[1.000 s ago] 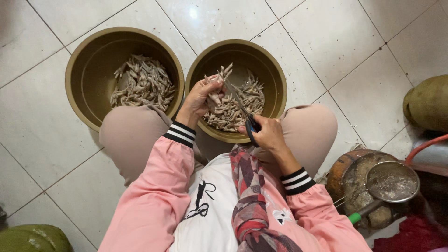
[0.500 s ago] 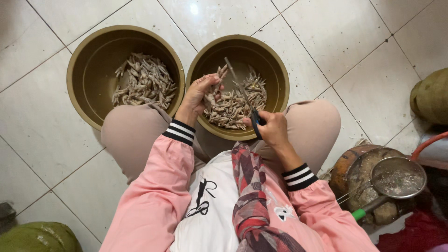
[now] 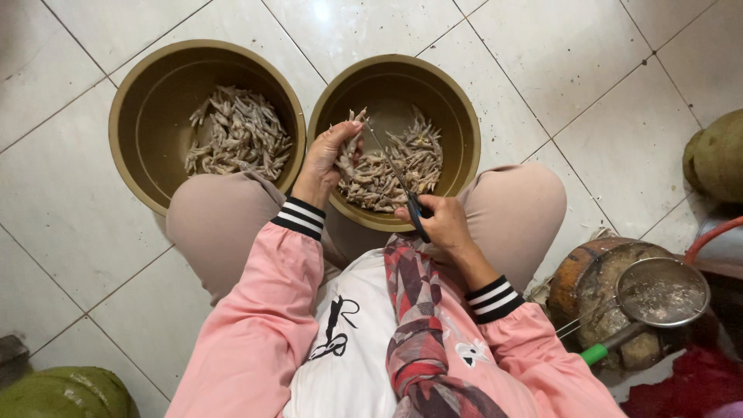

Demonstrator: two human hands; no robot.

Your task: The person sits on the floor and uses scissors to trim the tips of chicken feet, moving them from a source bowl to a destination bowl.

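Two olive-brown round basins stand side by side on the tiled floor in front of my knees. The left basin (image 3: 139, 85) and the right basin (image 3: 457, 124) each hold a heap of pale chicken feet (image 3: 236, 131). My left hand (image 3: 329, 159) holds one chicken foot (image 3: 352, 131) up over the right basin. My right hand (image 3: 441, 220) grips dark-handled scissors (image 3: 398, 182), whose blades point up-left and reach the held foot. Pink sleeves with black-and-white cuffs cover both arms.
To the right stand a round dark pot (image 3: 600, 286) with a metal mesh strainer (image 3: 662, 290) that has a green handle, and a greenish rounded object (image 3: 716, 159). A green cylinder top (image 3: 66, 391) sits at the lower left. Red cloth lies at the lower right.
My left hand has lifted a chicken foot out of the right basin's heap. The scissors in my right hand have swung up so the blades meet that foot.
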